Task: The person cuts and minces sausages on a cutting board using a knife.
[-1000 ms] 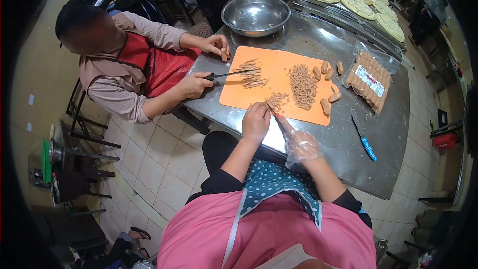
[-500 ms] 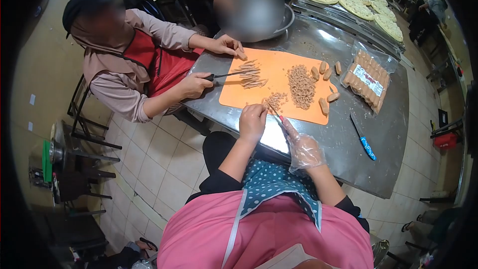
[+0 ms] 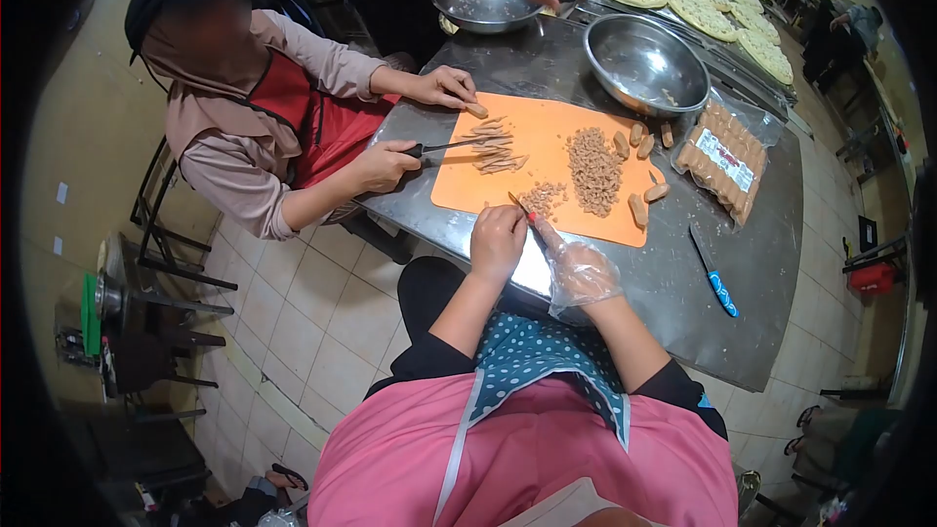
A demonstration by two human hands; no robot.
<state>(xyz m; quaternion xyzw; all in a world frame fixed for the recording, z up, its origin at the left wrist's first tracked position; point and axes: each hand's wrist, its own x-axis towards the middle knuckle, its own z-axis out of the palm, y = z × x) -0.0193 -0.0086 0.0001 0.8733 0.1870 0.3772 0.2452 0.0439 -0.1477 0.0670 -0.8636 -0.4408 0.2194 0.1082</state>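
Note:
My bare left hand (image 3: 499,240) is closed at the near edge of the orange cutting board (image 3: 478,197), its fingertips pinched together; whatever they hold is hidden. In a clear plastic glove, my right hand (image 3: 584,273) grips a small knife (image 3: 533,218) with a red handle. Its blade points up and left, just beside my left fingertips. Chopped sausage bits (image 3: 545,199) lie close to the blade. A larger heap of diced sausage (image 3: 594,173) sits further right on the board. Several short sausage pieces (image 3: 638,211) rest around the board's right end.
Across the corner, a co-worker's hand (image 3: 388,167) holds a black-handled knife over sausage strips (image 3: 500,148). A metal bowl (image 3: 648,63) stands behind the board, another bowl (image 3: 485,4) further left. A sausage pack (image 3: 724,158) and a blue-handled knife (image 3: 720,288) lie right. Topped rounds (image 3: 703,15) fill trays behind.
The large metal bowl has come down onto the table behind the board, and another person's hand is now away from it. My right hand and knife have shifted slightly left.

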